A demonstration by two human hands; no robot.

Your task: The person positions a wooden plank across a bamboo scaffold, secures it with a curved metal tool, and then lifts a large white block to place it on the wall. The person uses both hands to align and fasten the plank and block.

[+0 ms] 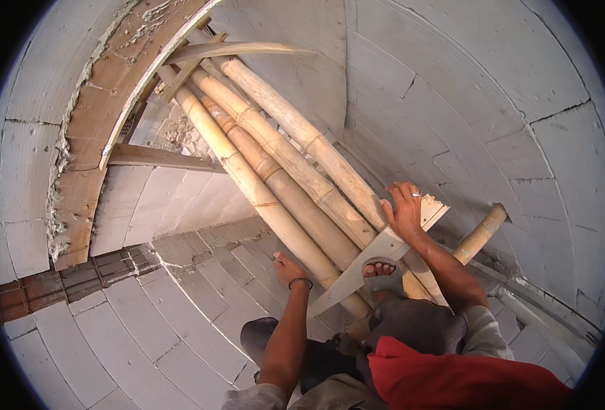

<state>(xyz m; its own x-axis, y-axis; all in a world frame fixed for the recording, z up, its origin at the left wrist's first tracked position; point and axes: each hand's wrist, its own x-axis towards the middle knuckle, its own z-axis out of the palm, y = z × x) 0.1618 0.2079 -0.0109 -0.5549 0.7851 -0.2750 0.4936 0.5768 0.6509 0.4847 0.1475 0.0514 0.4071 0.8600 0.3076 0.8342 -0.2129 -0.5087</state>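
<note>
Several thick bamboo poles lie side by side, running from the upper left down toward my body. Across their near end lies a pale wooden board. My right hand, with a ring on one finger, is at the board's upper right end, beside the rightmost pole. Its thumb is apart from the bent fingers, and no held object shows. Just left of the leftmost pole is my left hand, a dark band on its wrist. Its fingers are mostly hidden, and whether it touches the pole is unclear. My bare toes show by the board.
Grey block walls rise on the right and lower left. A curved wooden board edged with mortar crosses the upper left, near wooden braces. A short bamboo piece sticks out of the right wall. Rubble lies below.
</note>
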